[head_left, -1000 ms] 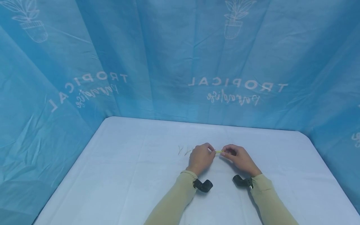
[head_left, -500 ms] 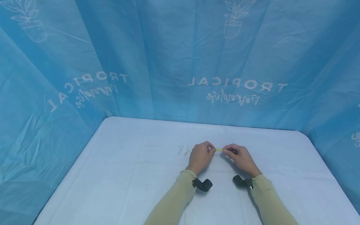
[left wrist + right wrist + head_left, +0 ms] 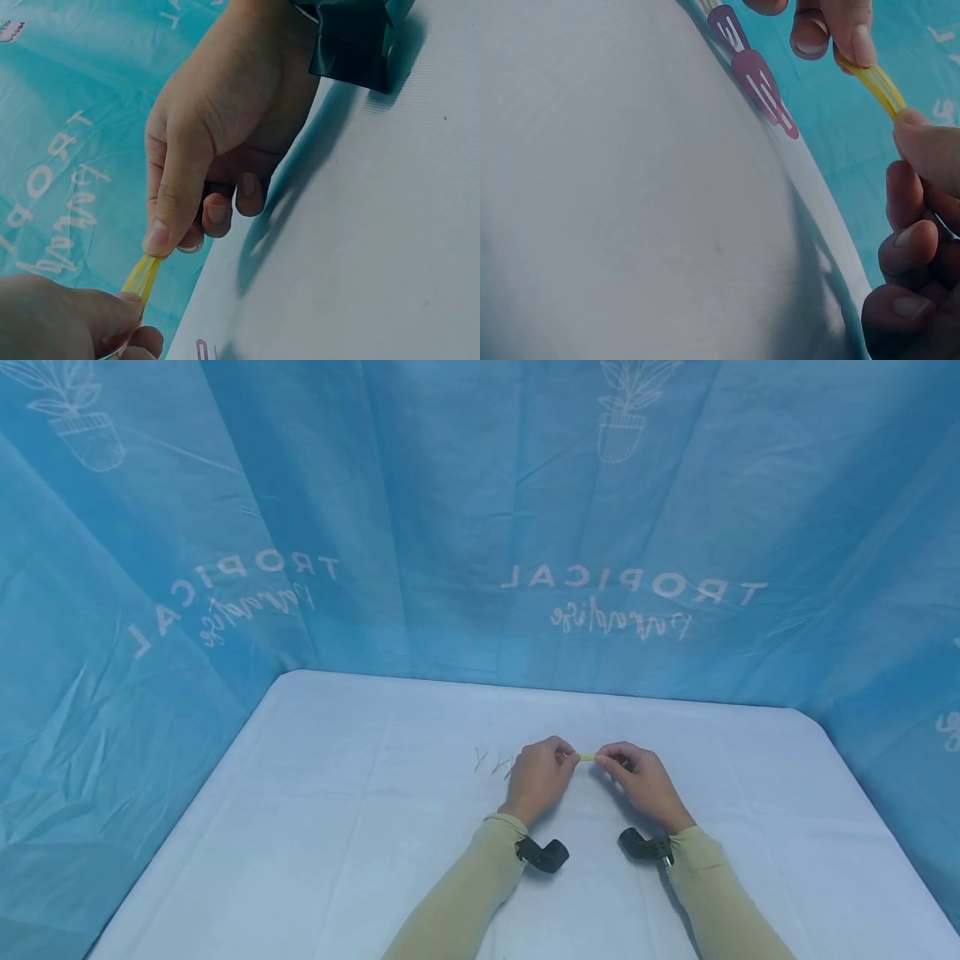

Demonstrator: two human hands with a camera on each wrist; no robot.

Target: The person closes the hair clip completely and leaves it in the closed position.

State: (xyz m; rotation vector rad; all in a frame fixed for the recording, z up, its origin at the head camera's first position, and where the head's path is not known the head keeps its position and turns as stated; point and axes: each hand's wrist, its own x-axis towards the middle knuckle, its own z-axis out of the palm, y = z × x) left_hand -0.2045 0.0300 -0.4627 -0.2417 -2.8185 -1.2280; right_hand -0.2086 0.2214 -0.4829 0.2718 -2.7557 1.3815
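Observation:
A yellow snap hair clip (image 3: 587, 757) is held just above the table between both hands. The thumb and fingers of the left hand (image 3: 538, 778) pinch one end of it, and the right hand (image 3: 647, 782) pinches the other. In the left wrist view the yellow clip (image 3: 140, 279) shows slender parallel strips between the thumbs; its ends are covered by fingertips. The right wrist view shows it slightly bowed. There, a purple snap clip (image 3: 739, 43) and a mauve one (image 3: 754, 64) lie on the table beyond the hands.
Small thin Y-shaped items (image 3: 481, 760) stand out in a row left of the left hand, too small to make out in the head view. White cloth covers the table (image 3: 360, 827). A blue printed curtain (image 3: 450, 527) encloses its back and sides.
Both hands have risen slightly, away from the wearer, with the yellow hair clip still pinched between them. A third Y-shaped item shows more clearly beside the left hand.

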